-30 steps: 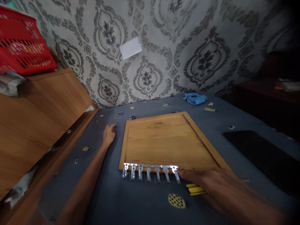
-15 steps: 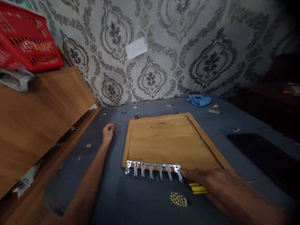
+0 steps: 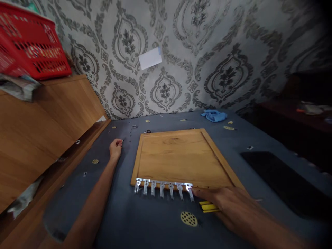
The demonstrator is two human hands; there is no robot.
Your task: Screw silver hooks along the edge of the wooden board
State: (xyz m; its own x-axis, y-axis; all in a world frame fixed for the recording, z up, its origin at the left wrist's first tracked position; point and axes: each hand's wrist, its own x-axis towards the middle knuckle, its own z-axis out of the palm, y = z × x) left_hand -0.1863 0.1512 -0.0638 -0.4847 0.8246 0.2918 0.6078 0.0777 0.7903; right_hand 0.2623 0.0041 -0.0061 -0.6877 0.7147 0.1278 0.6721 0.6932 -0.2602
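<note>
My left hand (image 3: 115, 148) is raised over the cloth left of the board. Its fingertips pinch a tiny dark piece that looks like a screw (image 3: 123, 140). Several more small screws (image 3: 130, 135) lie on the cloth just beyond. A wooden board (image 3: 171, 157) with a raised frame lies flat. Along its near edge runs a metal hook rail (image 3: 166, 185), its hooks hanging toward me. My right hand (image 3: 228, 204) is closed around a yellow-handled screwdriver (image 3: 209, 206), with its thin shaft showing past the hand. The right index finger stretches to the rail's right end.
A dark flat panel (image 3: 275, 180) lies at right, and a blue cloth (image 3: 214, 116) near the wall. Wooden furniture (image 3: 49, 114) flanks the left, carrying a red basket (image 3: 33, 45). Two small dark fittings, one a clip (image 3: 147, 131), sit at the board's far edge.
The view has shifted slightly, moving the board and right hand leftward in the picture. The left fingertips now show the small dark piece. The right hand still rests by the rail's end.
</note>
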